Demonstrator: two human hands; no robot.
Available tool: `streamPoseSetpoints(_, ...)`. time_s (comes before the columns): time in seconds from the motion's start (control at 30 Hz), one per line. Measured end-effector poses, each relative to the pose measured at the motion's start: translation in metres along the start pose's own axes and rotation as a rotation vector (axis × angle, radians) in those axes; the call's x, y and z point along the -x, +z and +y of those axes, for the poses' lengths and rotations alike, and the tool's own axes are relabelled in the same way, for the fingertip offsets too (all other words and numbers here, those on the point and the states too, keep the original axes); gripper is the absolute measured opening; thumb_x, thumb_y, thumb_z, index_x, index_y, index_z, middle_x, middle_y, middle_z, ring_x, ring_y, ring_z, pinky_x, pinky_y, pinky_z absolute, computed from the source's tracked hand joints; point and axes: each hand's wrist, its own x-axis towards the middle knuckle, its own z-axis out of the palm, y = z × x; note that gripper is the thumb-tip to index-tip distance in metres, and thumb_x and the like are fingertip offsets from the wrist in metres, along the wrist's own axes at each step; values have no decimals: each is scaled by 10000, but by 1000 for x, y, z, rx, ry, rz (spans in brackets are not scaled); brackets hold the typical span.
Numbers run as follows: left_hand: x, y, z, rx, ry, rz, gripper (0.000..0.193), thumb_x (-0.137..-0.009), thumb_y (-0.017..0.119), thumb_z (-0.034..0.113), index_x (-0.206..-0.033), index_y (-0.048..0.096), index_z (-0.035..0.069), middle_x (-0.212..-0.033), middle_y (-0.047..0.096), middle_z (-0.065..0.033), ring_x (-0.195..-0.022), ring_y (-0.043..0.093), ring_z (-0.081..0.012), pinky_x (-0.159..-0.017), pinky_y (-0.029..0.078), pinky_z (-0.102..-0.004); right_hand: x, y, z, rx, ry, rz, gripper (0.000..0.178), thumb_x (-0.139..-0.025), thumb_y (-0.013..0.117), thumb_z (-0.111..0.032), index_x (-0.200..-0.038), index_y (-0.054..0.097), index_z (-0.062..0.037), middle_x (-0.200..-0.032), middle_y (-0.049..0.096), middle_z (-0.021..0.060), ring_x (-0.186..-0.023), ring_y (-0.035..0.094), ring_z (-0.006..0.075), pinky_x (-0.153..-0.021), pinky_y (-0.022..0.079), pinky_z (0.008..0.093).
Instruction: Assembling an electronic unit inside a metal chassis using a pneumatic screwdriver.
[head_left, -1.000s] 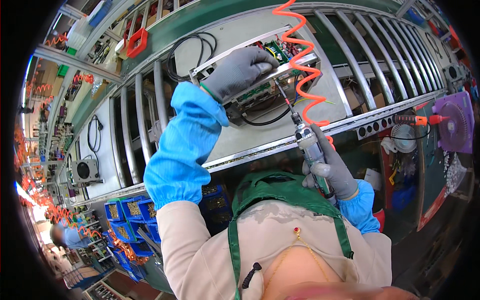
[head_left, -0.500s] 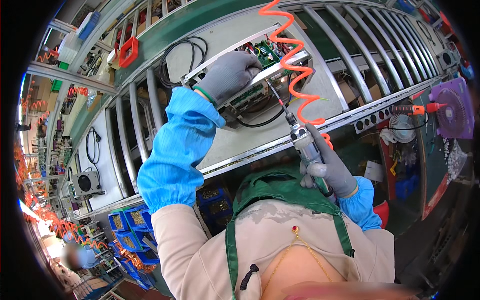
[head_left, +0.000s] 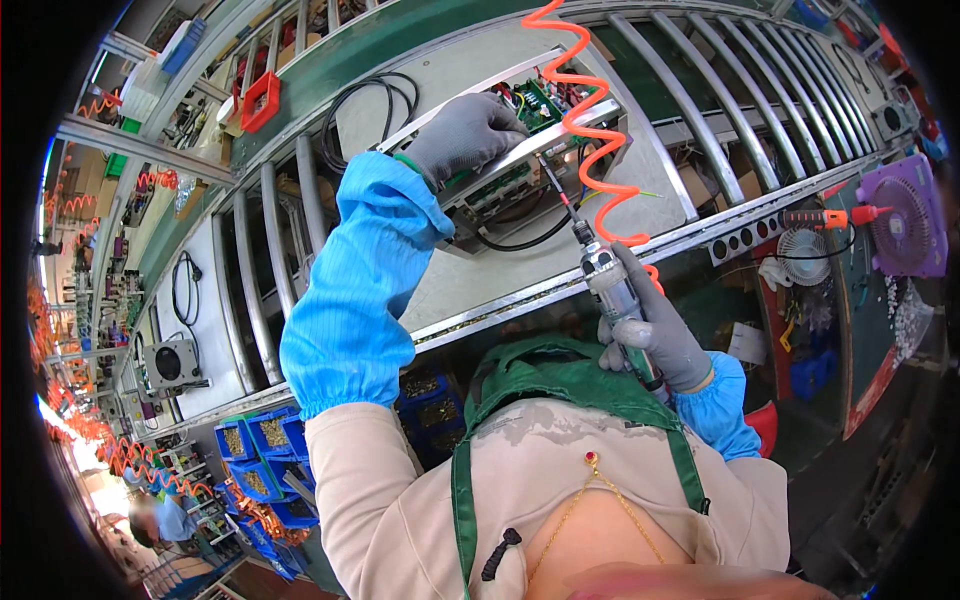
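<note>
An open metal case (head_left: 590,122) with a green circuit board (head_left: 541,104) and coloured wires inside lies on the grey plate of the line. My left hand (head_left: 465,140), in a grey glove, is closed on its near rim, fingers curled over beside the board. Whether a small part sits under those fingertips is hidden. In my right hand (head_left: 660,335), also gloved, a power screwdriver (head_left: 612,285) is gripped round its body. Its long bit (head_left: 556,184) points up and to the left, the tip close to the case's near wall; contact cannot be made out.
An orange coiled hose (head_left: 598,130) hangs in front of the case's right part. Black cable (head_left: 345,115) lies coiled at left. Metal rollers (head_left: 740,110) run along both sides. Blue bins (head_left: 270,435) of small parts stand lower left; a purple fan (head_left: 903,215) is at right.
My left forearm has shifted slightly up and to the right, and the hand has edged along the rim. The screwdriver has barely moved in my right hand.
</note>
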Motion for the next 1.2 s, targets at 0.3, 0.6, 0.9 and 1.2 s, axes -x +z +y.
streamPoseSetpoints(0.3, 25, 8, 10, -186, 120, 61, 390, -802, 720, 233, -1131, 721, 23, -1062, 639, -158, -1016, 621, -290, -883, 502, -380, 1, 5, 0, -8, -4, 30, 1080, -710, 703, -202, -1617, 118, -242, -900, 587, 138, -587, 632, 185, -598, 582, 338)
streamPoseSetpoints(0.6, 26, 21, 7, -217, 169, 152, 348, -866, 675, 207, -1138, 691, -10, -1019, 650, -180, -954, 629, -337, -848, 506, -410, 3, -2, -2, -80, -16, -16, 1062, -717, 681, -194, -1617, 118, -226, -908, 583, 133, -612, 634, 191, -585, 593, 334)
streamPoseSetpoints(0.9, -17, -12, -11, 77, -25, -248, 265, -943, 650, 195, -1143, 713, 33, -1020, 691, -102, -958, 639, -209, -874, 492, -342, 2, 4, -4, -2, -7, 53, 1129, -661, 736, -332, -1615, 137, -249, -852, 582, 115, -576, 604, 168, -558, 588, 326)
streamPoseSetpoints(1.2, -19, -6, -9, -70, 34, -210, 243, -958, 630, 210, -1091, 715, 25, -1007, 686, -108, -950, 641, -221, -876, 493, -346, 4, 1, 0, -103, -33, -15, 1016, -756, 622, -79, -1618, 111, -249, -866, 597, 147, -578, 639, 207, -582, 580, 345)
